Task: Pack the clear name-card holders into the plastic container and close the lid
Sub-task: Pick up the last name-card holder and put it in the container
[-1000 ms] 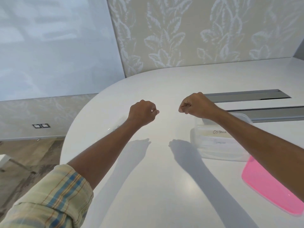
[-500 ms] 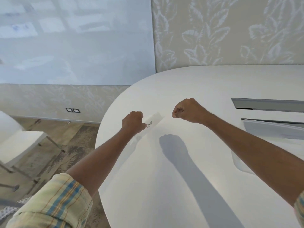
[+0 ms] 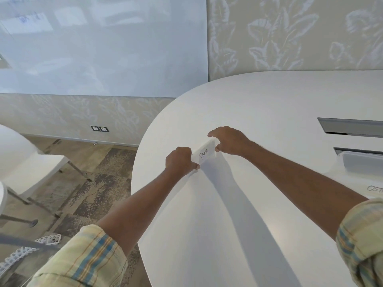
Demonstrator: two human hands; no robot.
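You had both hands on the PANDA name-card holder (image 3: 204, 154) near the table's (image 3: 259, 112) left edge: left hand (image 3: 180, 162) pinched its near end, right hand (image 3: 230, 140) its far end. Container (image 3: 361, 162) sat far right, chair (image 3: 31, 162) off left.

Both forearms are bare from the rolled cuffs to the left hand (image 3: 180, 161) and right hand (image 3: 230, 140). The left sleeve (image 3: 83, 259) and right sleeve (image 3: 362, 239) are pale yellow plaid fabric with blue and orange stripes. Neither wrist nor any visible finger carries anything.
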